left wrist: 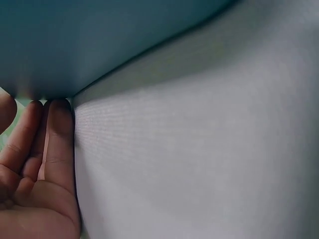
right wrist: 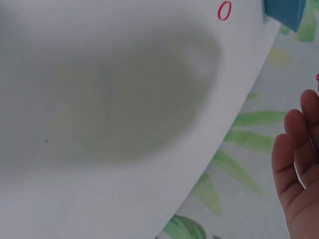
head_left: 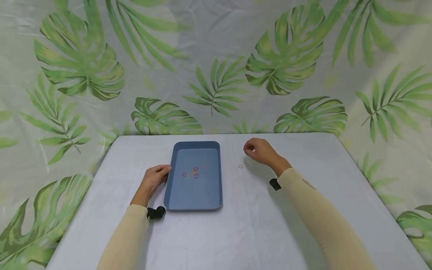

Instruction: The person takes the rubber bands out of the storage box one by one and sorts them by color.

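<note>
My left hand (head_left: 156, 178) rests at the left side of a blue tray (head_left: 194, 195). In the left wrist view its fingers (left wrist: 61, 144) are fairly straight, tips against the tray's outer wall (left wrist: 124, 35). Several small rubber bands (head_left: 196, 176) lie inside the tray, around its middle. Right of the tray my right hand (head_left: 263, 152) is raised over the table, thumb and index finger together. A bit of red rubber band (right wrist: 317, 77) shows at its fingertips; most of it is hidden. Below this hand, one loose rubber band (head_left: 240, 166) lies on the white cloth.
The white-covered table (head_left: 263, 236) meets a leaf-print backdrop (head_left: 216, 86) at its far edge. Black wrist cameras (head_left: 156, 213) sit on both forearms. A corner of the tray (right wrist: 285, 11) shows at the top of the right wrist view.
</note>
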`<state>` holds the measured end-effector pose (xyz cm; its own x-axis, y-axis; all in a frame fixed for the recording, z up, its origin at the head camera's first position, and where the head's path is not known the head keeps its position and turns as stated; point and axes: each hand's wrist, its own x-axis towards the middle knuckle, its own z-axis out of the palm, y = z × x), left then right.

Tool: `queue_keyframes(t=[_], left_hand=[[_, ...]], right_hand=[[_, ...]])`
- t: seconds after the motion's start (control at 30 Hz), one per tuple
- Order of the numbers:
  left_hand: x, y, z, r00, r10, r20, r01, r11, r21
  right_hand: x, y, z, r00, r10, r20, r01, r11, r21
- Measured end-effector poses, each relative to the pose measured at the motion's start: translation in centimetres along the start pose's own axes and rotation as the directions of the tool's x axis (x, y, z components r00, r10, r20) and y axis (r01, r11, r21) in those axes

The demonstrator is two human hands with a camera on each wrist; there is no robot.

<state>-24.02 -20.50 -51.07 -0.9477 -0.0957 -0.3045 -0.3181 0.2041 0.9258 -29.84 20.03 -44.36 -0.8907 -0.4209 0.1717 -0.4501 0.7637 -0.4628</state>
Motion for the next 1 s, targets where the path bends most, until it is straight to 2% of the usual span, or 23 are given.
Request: queue_keyframes(t=[0.47, 1.0], left_hand=[[-0.1, -0.3, 0.2, 1.0, -0.005, -0.004, 0.005, 1.0, -0.011], [-0.1, -0.2, 0.1, 1.0, -0.006, -0.001, 0.006, 1.0, -0.009]], right_hand=[[-1.1, 1.7, 2.5, 0.997, 0.047, 0.067, -0.046, 0.999, -0.014], [-1.6, 3.3, 3.5, 0.99, 0.094, 0.101, -0.084, 0.991, -0.104]])
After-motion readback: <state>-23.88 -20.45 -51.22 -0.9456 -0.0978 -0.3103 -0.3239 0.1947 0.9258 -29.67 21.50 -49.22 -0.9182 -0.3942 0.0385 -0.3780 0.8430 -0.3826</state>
